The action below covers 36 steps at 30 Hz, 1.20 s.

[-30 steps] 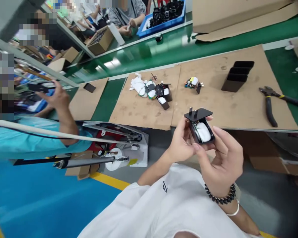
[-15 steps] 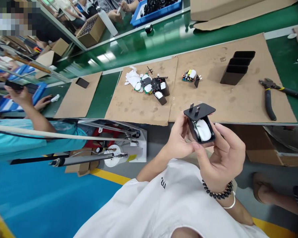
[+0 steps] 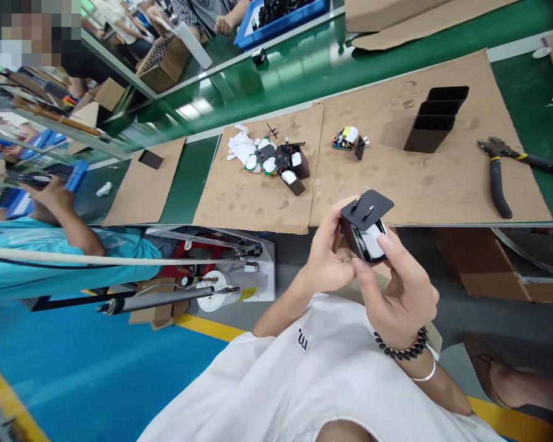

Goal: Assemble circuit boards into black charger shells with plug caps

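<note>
Both of my hands hold a small black charger housing (image 3: 367, 228) just in front of the bench edge. White filling shows inside its open side, and its black lid with two metal prongs tilts over the top. My left hand (image 3: 326, 252) grips the housing from the left, fingers curled around it. My right hand (image 3: 399, 288) cups it from below and the right, thumb pressed on its front edge.
On the cardboard mats (image 3: 424, 178) lie a heap of charger parts (image 3: 270, 161), a circuit board with a plug (image 3: 349, 140), a row of black empty housings (image 3: 435, 120) and pliers (image 3: 500, 175). A person in a turquoise shirt (image 3: 50, 245) sits at my left. Others work across the green belt (image 3: 281, 73).
The pronged lid has tipped lower over the housing and my hands have drawn slightly closer together. The view has shifted a little; the person at my left lowered a hand.
</note>
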Motion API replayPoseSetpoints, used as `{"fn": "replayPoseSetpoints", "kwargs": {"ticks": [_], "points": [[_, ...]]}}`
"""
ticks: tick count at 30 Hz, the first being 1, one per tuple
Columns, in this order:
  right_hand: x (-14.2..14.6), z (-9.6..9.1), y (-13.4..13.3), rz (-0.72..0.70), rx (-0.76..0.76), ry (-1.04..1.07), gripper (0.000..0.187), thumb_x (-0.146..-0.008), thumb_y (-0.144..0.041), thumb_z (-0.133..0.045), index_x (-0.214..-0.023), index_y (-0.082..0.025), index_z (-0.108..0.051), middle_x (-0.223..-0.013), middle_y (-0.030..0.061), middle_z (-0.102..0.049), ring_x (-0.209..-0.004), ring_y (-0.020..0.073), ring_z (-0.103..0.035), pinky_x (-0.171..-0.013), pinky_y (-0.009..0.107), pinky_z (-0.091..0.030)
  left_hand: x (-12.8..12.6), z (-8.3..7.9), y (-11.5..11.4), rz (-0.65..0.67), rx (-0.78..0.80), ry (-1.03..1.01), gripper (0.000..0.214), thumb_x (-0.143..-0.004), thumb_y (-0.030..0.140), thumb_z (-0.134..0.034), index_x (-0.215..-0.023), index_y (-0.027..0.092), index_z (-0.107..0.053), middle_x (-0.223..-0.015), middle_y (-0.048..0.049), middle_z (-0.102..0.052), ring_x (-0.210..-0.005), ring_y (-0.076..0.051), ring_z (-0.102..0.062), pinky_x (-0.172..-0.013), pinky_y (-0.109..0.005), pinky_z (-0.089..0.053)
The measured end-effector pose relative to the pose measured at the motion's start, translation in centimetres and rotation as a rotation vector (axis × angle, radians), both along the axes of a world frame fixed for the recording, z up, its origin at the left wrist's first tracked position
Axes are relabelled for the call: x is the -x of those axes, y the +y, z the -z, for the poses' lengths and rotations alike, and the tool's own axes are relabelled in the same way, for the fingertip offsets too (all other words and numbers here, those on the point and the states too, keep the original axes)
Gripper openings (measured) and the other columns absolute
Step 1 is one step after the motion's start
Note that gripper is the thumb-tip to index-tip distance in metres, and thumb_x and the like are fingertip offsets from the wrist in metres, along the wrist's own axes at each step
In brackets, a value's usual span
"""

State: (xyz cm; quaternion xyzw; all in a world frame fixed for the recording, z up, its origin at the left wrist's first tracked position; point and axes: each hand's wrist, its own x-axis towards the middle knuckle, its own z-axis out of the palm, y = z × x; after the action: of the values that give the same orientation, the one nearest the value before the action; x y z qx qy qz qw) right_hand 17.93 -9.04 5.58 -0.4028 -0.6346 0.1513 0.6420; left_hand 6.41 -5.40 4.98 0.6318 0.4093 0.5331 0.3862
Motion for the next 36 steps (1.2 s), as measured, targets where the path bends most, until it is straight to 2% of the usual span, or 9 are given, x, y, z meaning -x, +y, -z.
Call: {"fn": "replayPoseSetpoints", "kwargs": {"ticks": [7, 10, 14, 17, 22, 24, 28, 31, 36], "points": [[-1.3, 0.8, 3.1, 0.107, -0.003, -0.147, 0.044, -0.085, -0.013, -0.076, -0.126, -0.031, -0.071, -0.117, 0.0037, -0.079, -0.089, 0.0209, -0.079, -0.078, 0.027, -0.067, 0.2, 0.8, 1.2, -0.093, -0.002, 0.231, 0.067, -0.083, 0.046, -0.077, -0.14, 0.024, -0.048, -0.141, -0.0115, -0.06, -0.131, -0.028, -0.059, -0.113, -0.043, -0.05], [-3.1, 0.6, 5.0, 0.144, -0.005, -0.206, 0.045, -0.085, -0.014, -0.076, -0.126, -0.03, -0.071, -0.111, 0.0024, -0.08, -0.091, 0.022, -0.079, -0.081, 0.03, -0.066, 0.6, 0.6, 1.8, -0.053, 0.055, 0.254, 0.062, -0.088, 0.039, -0.074, -0.142, 0.025, -0.048, -0.148, -0.0109, -0.057, -0.14, -0.028, -0.054, -0.121, -0.045, -0.042], [-5.6, 1.2, 8.2, 0.328, -0.109, -0.301, 0.04, -0.083, -0.017, -0.078, -0.121, -0.028, -0.073, -0.107, 0.0035, -0.081, -0.095, 0.0244, -0.078, -0.085, 0.034, -0.066, 1.6, 0.2, 2.2, -0.112, 0.098, 0.198, 0.054, -0.09, 0.029, -0.073, -0.138, 0.026, -0.051, -0.144, -0.0089, -0.061, -0.14, -0.024, -0.054, -0.124, -0.043, -0.038], [-6.3, 3.0, 10.4, 0.278, -0.074, -0.424, 0.02, -0.09, -0.021, -0.07, -0.109, -0.02, -0.077, -0.097, 0.0076, -0.081, -0.084, 0.0233, -0.079, -0.082, 0.035, -0.066, 2.4, 0.5, 2.4, -0.211, 0.121, 0.188, 0.049, -0.09, 0.027, -0.072, -0.135, 0.024, -0.053, -0.14, -0.0094, -0.063, -0.137, -0.023, -0.057, -0.123, -0.044, -0.039], [-6.0, 3.8, 11.0, 0.246, -0.08, -0.428, 0.026, -0.091, -0.018, -0.069, -0.116, -0.02, -0.075, -0.098, 0.0057, -0.08, -0.09, 0.0232, -0.078, -0.112, 0.048, -0.056, 3.4, 1.9, 2.9, -0.318, 0.179, 0.195, 0.046, -0.088, 0.027, -0.07, -0.131, 0.023, -0.054, -0.135, -0.0105, -0.065, -0.133, -0.023, -0.059, -0.121, -0.042, -0.041], [-5.9, 3.7, 10.6, 0.268, -0.1, -0.409, 0.028, -0.09, -0.016, -0.069, -0.117, -0.02, -0.074, -0.1, 0.0073, -0.08, -0.093, 0.0243, -0.078, -0.114, 0.049, -0.054, 3.6, 2.4, 3.0, -0.334, 0.17, 0.198, 0.045, -0.089, 0.027, -0.069, -0.131, 0.023, -0.054, -0.134, -0.0103, -0.065, -0.131, -0.021, -0.06, -0.119, -0.04, -0.043], [-5.9, 4.4, 11.0, 0.175, 0.049, -0.429, 0.022, -0.094, -0.021, -0.064, -0.113, -0.022, -0.075, -0.096, 0.0056, -0.08, -0.086, 0.0222, -0.077, -0.118, 0.059, -0.048, 3.7, 3.3, 3.1, -0.361, 0.163, 0.309, 0.044, -0.091, 0.03, -0.066, -0.132, 0.023, -0.054, -0.133, -0.0103, -0.066, -0.13, -0.022, -0.061, -0.117, -0.041, -0.044], [-5.9, 4.9, 11.4, 0.063, 0.208, -0.199, 0.018, -0.091, -0.027, -0.069, -0.106, -0.023, -0.077, -0.102, 0.0051, -0.08, -0.094, 0.0232, -0.077, -0.117, 0.058, -0.049, 3.2, 4.2, 3.4, -0.41, 0.086, 0.517, 0.039, -0.091, 0.031, -0.065, -0.129, 0.023, -0.056, -0.132, -0.0105, -0.067, -0.13, -0.024, -0.06, -0.117, -0.045, -0.042], [-4.5, 3.5, 9.9, -0.24, 0.612, 0.867, 0.026, -0.078, -0.043, -0.084, -0.098, -0.029, -0.075, -0.1, -0.0027, -0.08, -0.089, 0.0178, -0.078, -0.086, 0.036, -0.069, 2.0, 5.8, 3.9, -0.508, -0.185, 0.863, 0.028, -0.096, 0.026, -0.054, -0.122, 0.02, -0.062, -0.129, -0.0112, -0.07, -0.133, -0.026, -0.059, -0.119, -0.046, -0.033]]}}
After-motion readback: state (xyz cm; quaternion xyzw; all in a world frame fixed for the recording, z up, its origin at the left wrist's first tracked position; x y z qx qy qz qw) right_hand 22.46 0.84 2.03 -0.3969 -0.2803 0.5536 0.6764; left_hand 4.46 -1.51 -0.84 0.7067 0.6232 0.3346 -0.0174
